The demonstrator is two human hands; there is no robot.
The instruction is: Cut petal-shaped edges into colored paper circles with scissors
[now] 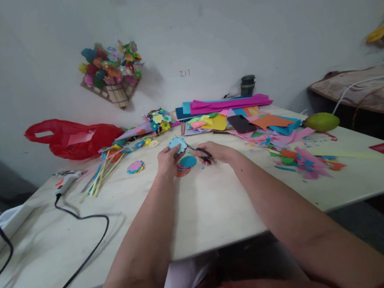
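Note:
My left hand (168, 160) pinches a light blue paper flower (176, 144) with a scalloped edge, held just above the table. In my right hand (215, 152) is a pair of scissors (204, 153) with dark handles, its blades pointing toward the flower's right edge. Beneath the hands lie a blue paper circle (188, 162) and an orange-red piece (182, 171), partly covered. To the left sits a small stack of scalloped paper flowers (136, 166), pink on top. My fingers hide part of the scissors' handles.
A glue gun (68, 182) with a black cord and a white power strip (4, 232) lie at left, near paper strips (99, 174) and a red plastic bag (77, 138). Paper scraps (307, 161), a dark phone (240, 123) and a green-yellow balloon-like object (322, 121) are at right.

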